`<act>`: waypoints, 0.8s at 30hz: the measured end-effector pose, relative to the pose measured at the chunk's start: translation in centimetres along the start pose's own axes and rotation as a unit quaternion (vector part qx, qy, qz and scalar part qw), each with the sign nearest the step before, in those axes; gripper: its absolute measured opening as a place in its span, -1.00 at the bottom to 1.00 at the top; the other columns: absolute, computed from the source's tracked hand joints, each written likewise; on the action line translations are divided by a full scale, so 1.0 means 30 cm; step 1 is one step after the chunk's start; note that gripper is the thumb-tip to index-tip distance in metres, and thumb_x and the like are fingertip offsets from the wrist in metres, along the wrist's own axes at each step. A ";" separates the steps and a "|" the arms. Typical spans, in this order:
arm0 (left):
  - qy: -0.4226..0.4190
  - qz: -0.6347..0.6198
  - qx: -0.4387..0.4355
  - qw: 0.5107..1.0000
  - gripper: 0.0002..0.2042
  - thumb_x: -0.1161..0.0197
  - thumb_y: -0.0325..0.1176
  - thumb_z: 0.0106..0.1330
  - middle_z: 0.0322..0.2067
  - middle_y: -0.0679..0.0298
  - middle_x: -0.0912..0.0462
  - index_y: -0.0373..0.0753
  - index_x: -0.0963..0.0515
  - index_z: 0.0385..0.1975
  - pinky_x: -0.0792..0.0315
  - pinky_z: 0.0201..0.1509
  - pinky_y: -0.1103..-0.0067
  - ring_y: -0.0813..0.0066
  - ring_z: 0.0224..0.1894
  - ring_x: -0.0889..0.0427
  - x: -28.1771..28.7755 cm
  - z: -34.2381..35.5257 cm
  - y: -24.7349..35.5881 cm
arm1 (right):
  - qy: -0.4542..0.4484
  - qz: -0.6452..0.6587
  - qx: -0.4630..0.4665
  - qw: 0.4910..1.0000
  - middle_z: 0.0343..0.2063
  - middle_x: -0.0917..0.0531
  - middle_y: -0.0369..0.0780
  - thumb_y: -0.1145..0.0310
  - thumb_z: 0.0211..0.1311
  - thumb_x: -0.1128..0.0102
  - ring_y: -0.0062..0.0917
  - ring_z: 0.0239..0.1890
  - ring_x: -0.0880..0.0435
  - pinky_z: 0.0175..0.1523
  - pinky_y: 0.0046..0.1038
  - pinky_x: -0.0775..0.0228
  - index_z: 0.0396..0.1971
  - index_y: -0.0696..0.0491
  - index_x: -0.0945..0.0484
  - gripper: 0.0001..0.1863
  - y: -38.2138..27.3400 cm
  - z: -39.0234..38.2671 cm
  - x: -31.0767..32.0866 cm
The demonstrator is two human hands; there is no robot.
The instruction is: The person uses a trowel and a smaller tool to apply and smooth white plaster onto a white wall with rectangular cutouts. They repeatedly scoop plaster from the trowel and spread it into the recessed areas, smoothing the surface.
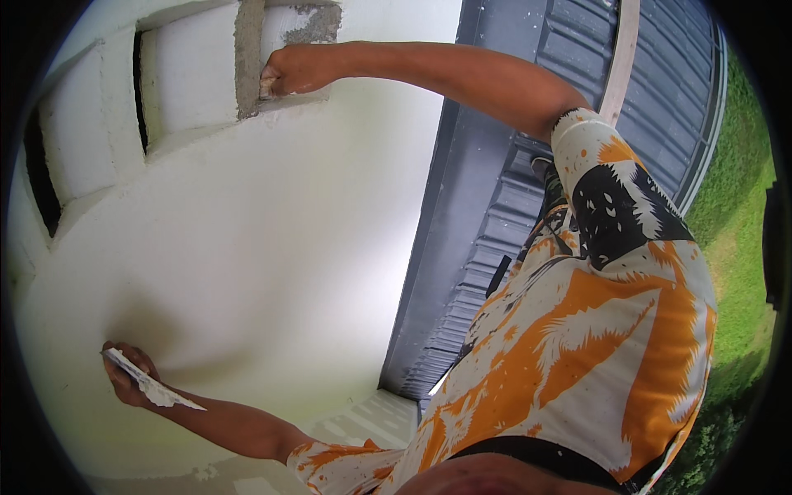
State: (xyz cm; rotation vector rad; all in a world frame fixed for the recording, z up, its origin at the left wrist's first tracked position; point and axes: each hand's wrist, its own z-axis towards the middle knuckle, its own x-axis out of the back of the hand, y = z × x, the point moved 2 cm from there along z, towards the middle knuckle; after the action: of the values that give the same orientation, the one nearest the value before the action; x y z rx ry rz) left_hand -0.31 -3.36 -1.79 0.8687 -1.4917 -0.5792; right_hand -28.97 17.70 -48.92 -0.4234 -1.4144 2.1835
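My left hand (124, 375), low on the left, is closed around a flat plate seen nearly edge-on. White putty (161, 393) is smeared thickly along the plate. It is held out in front of a pale wall (272, 223). At the top, my right hand (297, 69) is a fist at the lower edge of a wall recess (301, 23). A small pale-ended tool (268, 85) pokes out of it; the rest of the tool is hidden by the fingers. Beside that fist runs a rough grey mortar strip (247, 58), and grey mortar also patches the recess.
More recesses with dark slots (41, 173) line the wall at the upper left. A grey ribbed metal roof (495, 223) lies below me, with a wooden plank (620, 62) across it. Grass (734, 239) shows beyond the roof edge at the right.
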 end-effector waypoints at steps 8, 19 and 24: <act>0.057 0.011 0.005 0.998 -0.43 -0.20 -0.02 0.42 -0.51 0.21 -0.44 -0.41 -0.27 0.14 -0.16 -0.85 0.69 0.62 -0.75 -0.28 0.058 -0.037 -0.020 | -0.021 0.103 -0.029 0.994 -0.70 -0.30 -0.37 0.38 0.17 -0.06 -0.58 -0.58 -0.24 -0.39 -0.42 -0.16 -0.64 0.08 -0.39 -0.79 0.034 -0.001 0.033; 0.001 -0.030 -0.017 0.999 -0.58 -0.16 -0.11 0.46 -0.58 0.19 -0.40 -0.39 -0.30 -0.01 -0.17 -0.90 0.70 0.60 -0.82 -0.22 -0.001 -0.012 0.022 | 0.181 0.077 -0.056 0.979 -0.61 -0.60 -0.23 0.31 0.24 -0.12 -0.52 -0.58 -0.53 -0.39 -0.43 -0.42 -0.15 0.12 -0.70 -0.71 0.053 -0.136 -0.009; -0.075 -0.096 0.005 0.993 -0.72 -0.09 -0.24 0.50 -0.60 0.15 -0.42 -0.38 -0.32 -0.17 -0.32 -0.90 0.67 0.53 -0.84 -0.30 -0.111 0.019 0.058 | 0.207 0.011 -0.050 0.977 -0.57 -0.67 -0.18 0.35 0.17 -0.07 -0.36 -0.48 -0.64 -0.26 -0.35 -0.50 -0.26 -0.02 -0.73 -0.74 0.000 -0.128 -0.021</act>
State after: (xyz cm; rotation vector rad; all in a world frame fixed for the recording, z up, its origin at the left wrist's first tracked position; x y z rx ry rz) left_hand -1.32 0.24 -2.50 1.0032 -1.5558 -0.7938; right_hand -26.50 20.23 -50.52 -0.8771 -1.2890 1.9005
